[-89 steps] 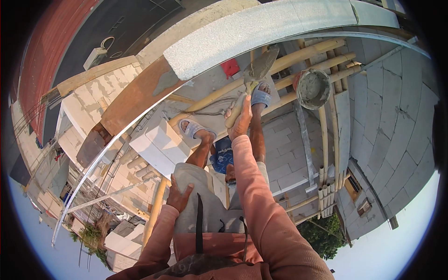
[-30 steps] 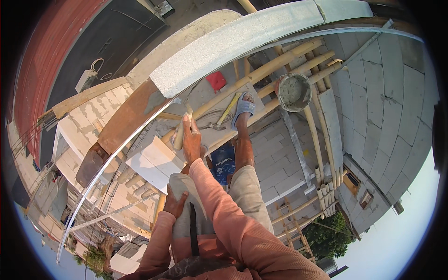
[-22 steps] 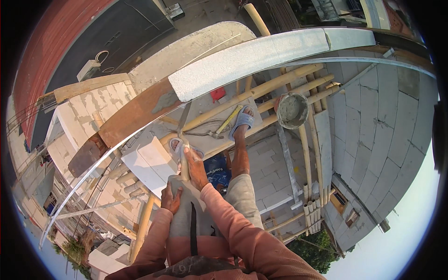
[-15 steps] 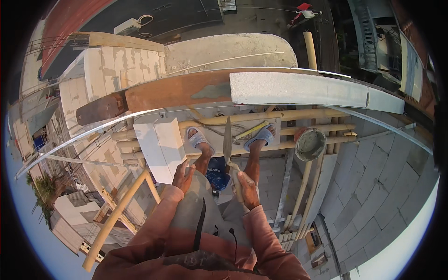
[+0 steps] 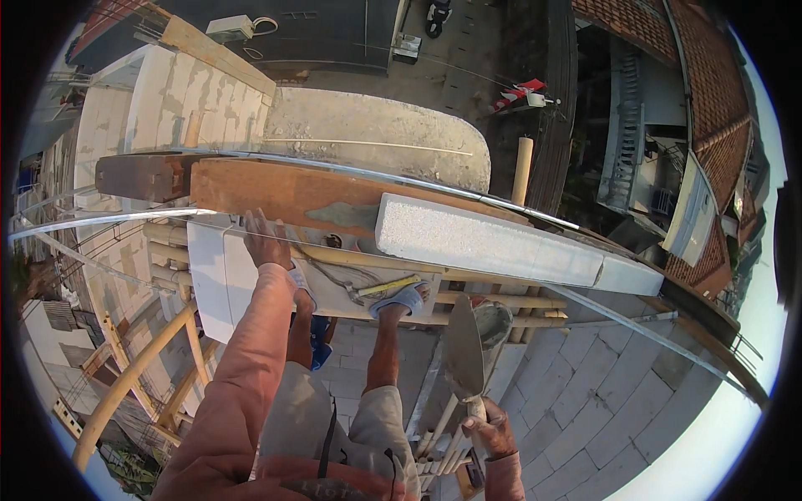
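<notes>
My left hand [image 5: 267,240] reaches forward with its fingers stretched out, at the near edge of a brown wooden beam [image 5: 259,188]. Whether it presses on the beam or only hovers there, I cannot tell. Beside it stand upright white blocks [image 5: 219,271]. On the right, my right hand [image 5: 494,430] grips the handle of a pointed trowel [image 5: 464,349], its blade pointing away from me. Partly behind the blade is a bucket [image 5: 494,321] with grey mortar residue inside. A long white block [image 5: 493,242] rests along the top of the wall beside the beam.
A thin string and metal strips [image 5: 610,311] cross in front of the wall. Between my sandalled feet, on a scaffold plank [image 5: 334,288], lies a yellow-handled hammer [image 5: 388,286]. Bamboo poles [image 5: 134,380] rise at left. A grey block wall [image 5: 576,376] stands at right.
My left hand has moved from near my knee forward to the beam. The right hand has swung the trowel rightward, to the bucket. The whole view has shifted.
</notes>
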{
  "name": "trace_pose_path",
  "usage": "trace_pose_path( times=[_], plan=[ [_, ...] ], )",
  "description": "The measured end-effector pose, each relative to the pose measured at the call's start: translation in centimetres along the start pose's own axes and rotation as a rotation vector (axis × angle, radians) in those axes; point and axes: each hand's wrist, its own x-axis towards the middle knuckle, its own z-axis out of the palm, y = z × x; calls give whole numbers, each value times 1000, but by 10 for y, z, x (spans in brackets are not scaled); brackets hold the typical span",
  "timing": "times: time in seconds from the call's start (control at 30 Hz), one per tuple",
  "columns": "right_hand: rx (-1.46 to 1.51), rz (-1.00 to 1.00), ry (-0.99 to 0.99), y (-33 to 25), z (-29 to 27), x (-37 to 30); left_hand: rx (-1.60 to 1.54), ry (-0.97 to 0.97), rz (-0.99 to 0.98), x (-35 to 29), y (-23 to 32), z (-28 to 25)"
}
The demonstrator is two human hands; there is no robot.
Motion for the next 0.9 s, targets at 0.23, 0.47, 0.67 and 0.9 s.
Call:
trace_pose_path(
  times=[0.23, 0.47, 0.67, 0.9],
  plan=[
    [-517, -220, 266, -113, -96, -2, 153, -110, -187, 39, 20, 37],
    [-504, -283, 513, -178, -124, -12, 172, -121, -97, 45, -20, 51],
    [-333, -193, 415, -122, -133, -30, 300, -162, -24, 42, -24, 50],
    [-246, 160, 90, 12, 4, 22, 380, -238, 13, 44, 14, 12]
  ],
)
